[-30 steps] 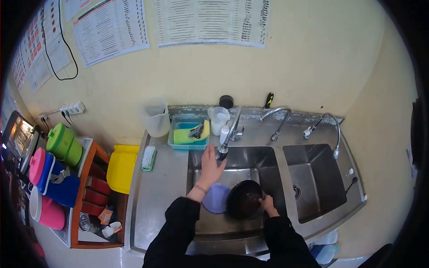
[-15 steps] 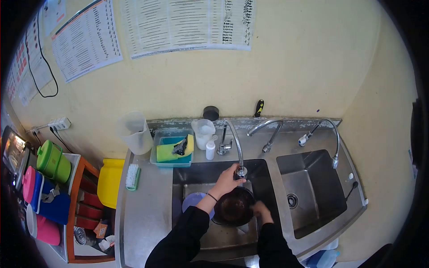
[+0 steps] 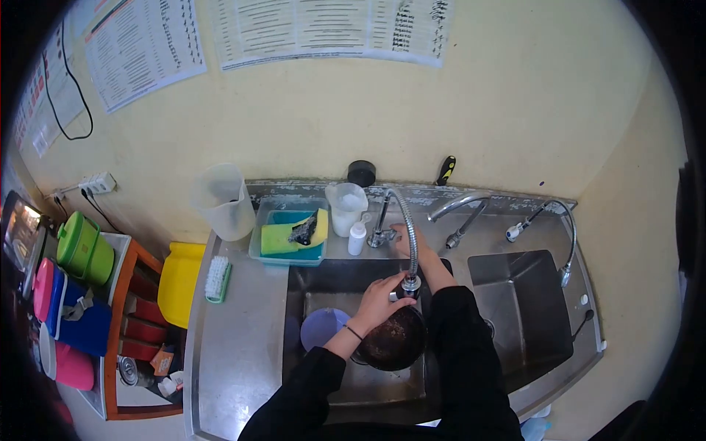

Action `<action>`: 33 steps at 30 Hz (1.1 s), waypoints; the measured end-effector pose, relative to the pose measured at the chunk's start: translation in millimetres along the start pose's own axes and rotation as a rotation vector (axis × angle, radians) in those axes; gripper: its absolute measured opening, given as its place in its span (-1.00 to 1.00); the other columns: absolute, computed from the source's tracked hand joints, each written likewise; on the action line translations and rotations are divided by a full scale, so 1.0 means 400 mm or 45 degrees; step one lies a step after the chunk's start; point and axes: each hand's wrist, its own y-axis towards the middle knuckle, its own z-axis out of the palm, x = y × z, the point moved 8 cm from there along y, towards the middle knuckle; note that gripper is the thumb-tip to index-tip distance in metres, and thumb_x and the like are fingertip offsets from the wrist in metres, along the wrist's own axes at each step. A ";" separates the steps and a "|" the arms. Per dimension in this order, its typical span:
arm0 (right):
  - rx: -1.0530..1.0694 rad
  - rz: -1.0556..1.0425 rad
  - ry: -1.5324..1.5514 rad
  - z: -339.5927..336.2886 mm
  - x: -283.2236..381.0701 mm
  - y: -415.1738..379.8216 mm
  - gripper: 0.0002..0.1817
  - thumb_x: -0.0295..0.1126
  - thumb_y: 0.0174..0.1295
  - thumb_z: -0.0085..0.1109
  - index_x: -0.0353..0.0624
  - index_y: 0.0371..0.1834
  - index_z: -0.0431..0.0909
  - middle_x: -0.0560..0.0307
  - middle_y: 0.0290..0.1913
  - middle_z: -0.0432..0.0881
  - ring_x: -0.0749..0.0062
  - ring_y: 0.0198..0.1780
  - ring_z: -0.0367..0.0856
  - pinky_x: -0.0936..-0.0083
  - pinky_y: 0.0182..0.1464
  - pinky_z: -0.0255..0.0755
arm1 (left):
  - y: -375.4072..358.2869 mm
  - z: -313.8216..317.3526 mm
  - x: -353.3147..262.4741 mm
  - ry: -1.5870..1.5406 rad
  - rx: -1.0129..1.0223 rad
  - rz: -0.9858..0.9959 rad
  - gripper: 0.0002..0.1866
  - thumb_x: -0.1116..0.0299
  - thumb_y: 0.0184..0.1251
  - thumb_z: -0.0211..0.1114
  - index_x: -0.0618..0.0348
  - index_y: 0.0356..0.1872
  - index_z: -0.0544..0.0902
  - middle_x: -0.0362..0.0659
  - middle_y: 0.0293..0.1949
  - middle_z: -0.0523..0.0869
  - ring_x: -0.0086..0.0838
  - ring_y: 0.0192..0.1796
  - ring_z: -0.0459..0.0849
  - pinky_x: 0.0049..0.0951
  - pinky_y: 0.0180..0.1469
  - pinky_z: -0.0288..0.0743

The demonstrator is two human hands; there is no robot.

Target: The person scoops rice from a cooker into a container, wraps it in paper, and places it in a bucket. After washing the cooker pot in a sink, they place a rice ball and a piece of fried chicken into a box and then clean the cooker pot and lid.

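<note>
My left hand (image 3: 377, 305) is closed around the spray head (image 3: 409, 287) of the spring-hose faucet (image 3: 409, 213), above the left sink basin. Directly below it, a dark round pan (image 3: 396, 345) with a brownish inside sits in the basin. My right hand (image 3: 413, 244) reaches behind the hose to the faucet's base, its fingers closed at the handle (image 3: 391, 234), which they partly cover. Left of the pan lies a purple bowl (image 3: 322, 328), partly behind my left wrist.
Behind the left basin stand a tub with sponges (image 3: 287, 239), a white jug (image 3: 347, 209) and a small white bottle (image 3: 357, 239). A scrub brush (image 3: 218, 279) lies on the left counter. Two more faucets rise at right, near the second basin (image 3: 526, 309).
My right hand has left the pan's right side and moved up to the faucet handle. My left hand stays on the spray head. The view has shifted slightly.
</note>
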 end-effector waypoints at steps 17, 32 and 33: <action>0.130 0.529 1.062 -0.037 0.166 -0.267 -0.71 -0.44 -0.02 0.19 -0.19 -0.20 0.41 0.27 -0.35 0.48 0.64 -0.31 0.40 0.64 -0.25 0.31 | -0.002 0.002 0.032 0.510 0.037 -0.422 -0.27 0.13 -0.23 0.38 0.13 0.02 0.23 -0.04 -0.12 0.41 -0.15 -0.04 0.45 -0.27 -0.08 0.35; -0.456 0.422 0.050 -0.125 0.374 -0.314 -0.15 -0.24 -0.20 0.34 -0.34 0.16 0.10 -0.17 0.22 0.10 0.11 0.23 0.10 0.34 0.23 -0.02 | -1.221 -0.751 -0.163 0.221 -1.036 -0.903 -0.57 0.46 -0.03 0.26 0.21 -0.08 0.36 -0.10 -0.19 0.50 -0.47 -0.35 0.57 -0.52 -0.27 0.43; -0.666 0.398 -0.177 -0.146 0.434 -0.339 -0.19 -0.30 -0.16 0.32 -0.33 0.16 0.10 -0.16 0.19 0.15 0.10 0.20 0.14 0.30 0.22 -0.01 | -1.349 -0.796 -0.205 0.384 -1.137 -1.002 -0.58 0.45 -0.04 0.26 0.22 -0.09 0.37 -0.09 -0.20 0.50 -0.46 -0.36 0.57 -0.53 -0.29 0.43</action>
